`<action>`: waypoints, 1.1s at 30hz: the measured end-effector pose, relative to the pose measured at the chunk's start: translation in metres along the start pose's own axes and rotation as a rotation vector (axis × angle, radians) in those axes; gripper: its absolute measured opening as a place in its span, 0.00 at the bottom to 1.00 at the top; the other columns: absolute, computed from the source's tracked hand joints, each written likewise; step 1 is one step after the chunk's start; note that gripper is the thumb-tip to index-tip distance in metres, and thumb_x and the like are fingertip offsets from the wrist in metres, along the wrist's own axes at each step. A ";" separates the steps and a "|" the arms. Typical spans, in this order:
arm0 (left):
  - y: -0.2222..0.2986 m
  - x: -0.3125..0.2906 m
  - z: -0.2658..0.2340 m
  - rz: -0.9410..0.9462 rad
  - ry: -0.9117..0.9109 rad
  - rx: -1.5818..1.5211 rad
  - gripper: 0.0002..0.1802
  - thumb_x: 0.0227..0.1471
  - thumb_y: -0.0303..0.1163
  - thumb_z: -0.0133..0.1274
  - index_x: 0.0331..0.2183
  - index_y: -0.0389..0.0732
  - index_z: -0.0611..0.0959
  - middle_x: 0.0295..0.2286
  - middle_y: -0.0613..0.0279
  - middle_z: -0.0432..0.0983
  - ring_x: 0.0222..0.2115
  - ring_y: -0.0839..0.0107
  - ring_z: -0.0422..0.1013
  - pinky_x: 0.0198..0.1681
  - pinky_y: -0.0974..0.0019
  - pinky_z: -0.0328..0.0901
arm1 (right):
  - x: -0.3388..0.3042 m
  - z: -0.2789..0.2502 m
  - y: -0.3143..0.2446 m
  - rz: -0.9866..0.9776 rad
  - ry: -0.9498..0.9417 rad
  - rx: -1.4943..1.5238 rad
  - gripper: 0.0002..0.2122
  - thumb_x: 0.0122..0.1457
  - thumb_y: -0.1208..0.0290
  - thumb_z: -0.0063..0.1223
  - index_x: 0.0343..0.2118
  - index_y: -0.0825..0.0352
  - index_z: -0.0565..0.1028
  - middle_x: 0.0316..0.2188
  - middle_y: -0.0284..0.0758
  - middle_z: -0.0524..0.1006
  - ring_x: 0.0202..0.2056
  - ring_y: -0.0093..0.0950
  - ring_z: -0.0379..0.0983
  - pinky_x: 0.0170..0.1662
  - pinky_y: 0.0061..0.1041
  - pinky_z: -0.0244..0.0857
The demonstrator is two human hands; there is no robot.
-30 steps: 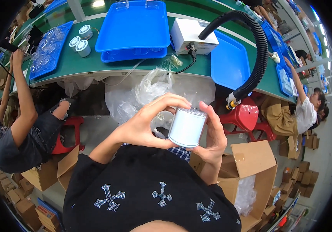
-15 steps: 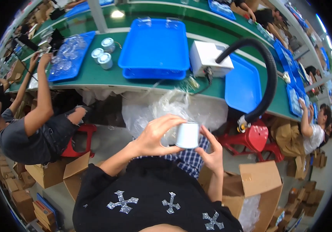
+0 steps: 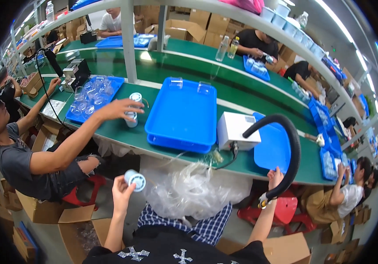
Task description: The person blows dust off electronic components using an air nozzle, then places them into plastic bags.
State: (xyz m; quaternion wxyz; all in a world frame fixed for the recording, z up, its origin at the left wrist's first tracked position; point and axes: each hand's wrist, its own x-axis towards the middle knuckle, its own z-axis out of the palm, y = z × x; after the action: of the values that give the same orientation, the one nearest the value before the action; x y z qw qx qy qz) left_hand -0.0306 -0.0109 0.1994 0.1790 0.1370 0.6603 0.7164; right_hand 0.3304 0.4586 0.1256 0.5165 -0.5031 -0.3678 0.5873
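Observation:
My left hand is closed round a small pale-blue cylinder with a patterned round end turned up. It holds the part over my lap's left side, off the bench edge. My right hand reaches forward to the near edge of a blue tray at the right, its fingers closed on the rim. A black flexible hose arches over that tray, and its metal-fitted end hangs beside my right forearm. Similar cylinders stand on the bench at left, where a co-worker's hand reaches over them.
Stacked blue trays lie in front of me, beside a white box with a cable. Crumpled clear plastic covers my lap. At left a blue tray holds clear plastic cups. A red stool stands at right.
My left hand has carried the cylinder leftward and tipped its end up. My right hand has left it and gone to the right-hand tray. A co-worker's arm now reaches across; the view has tilted up.

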 end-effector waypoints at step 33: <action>0.099 0.127 0.110 0.560 0.016 -0.248 0.06 0.48 0.27 0.53 0.27 0.36 0.72 0.25 0.65 0.69 0.26 0.78 0.64 0.30 0.74 0.60 | -0.297 -0.076 0.237 -0.292 0.189 -0.858 0.06 0.50 0.76 0.44 0.26 0.67 0.75 0.18 0.37 0.74 0.22 0.25 0.69 0.26 0.26 0.62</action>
State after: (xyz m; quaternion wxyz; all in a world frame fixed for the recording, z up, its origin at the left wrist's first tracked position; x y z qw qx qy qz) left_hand -0.1043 0.1369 0.3024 -0.0151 0.2850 0.5057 0.8141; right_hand 0.3361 0.1157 -0.0538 0.3703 -0.6656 -0.5958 0.2547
